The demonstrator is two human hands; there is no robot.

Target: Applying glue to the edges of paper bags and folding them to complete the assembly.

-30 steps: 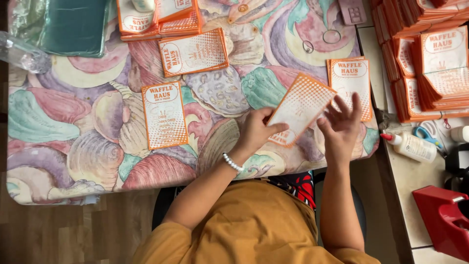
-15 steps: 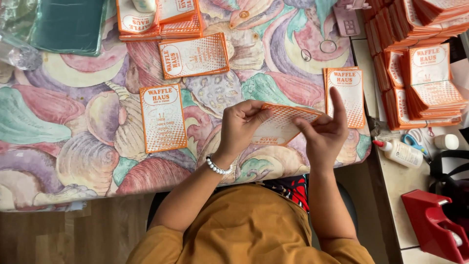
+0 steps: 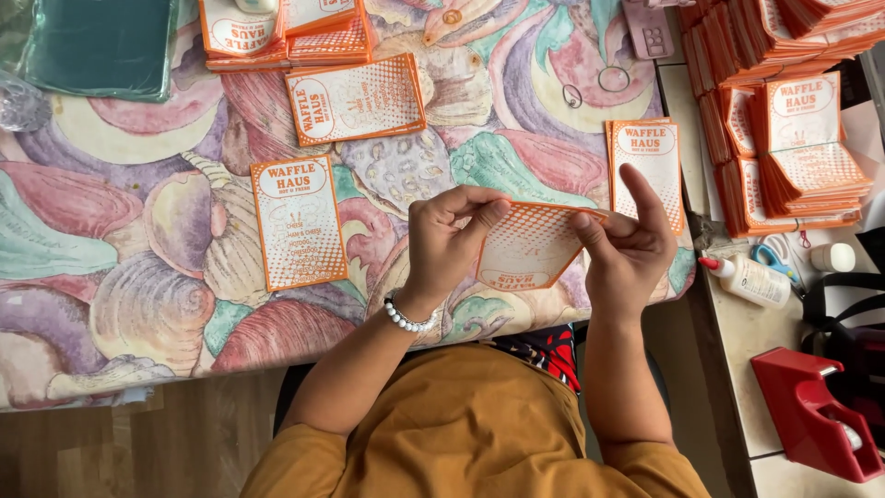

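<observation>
On the counter [image 3: 111, 277] three finished orange-and-white sleeves lie flat. Your left hand [image 3: 442, 244] and right hand [image 3: 627, 249] each pinch the sleeve [image 3: 530, 247] in a closed grip, mid-fold; flat stacks [image 3: 784, 138] wait right.

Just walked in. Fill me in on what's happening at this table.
A person in a mustard top holds one orange-and-white printed card above the table edge, the left hand pinching its left side and the right hand its right. The card is lifted off the shell-patterned tablecloth. More cards of the same kind lie flat on the cloth, one just left of the hands and another behind the right hand. Tall stacks stand to the right, near a glue bottle and a red tape dispenser.
</observation>
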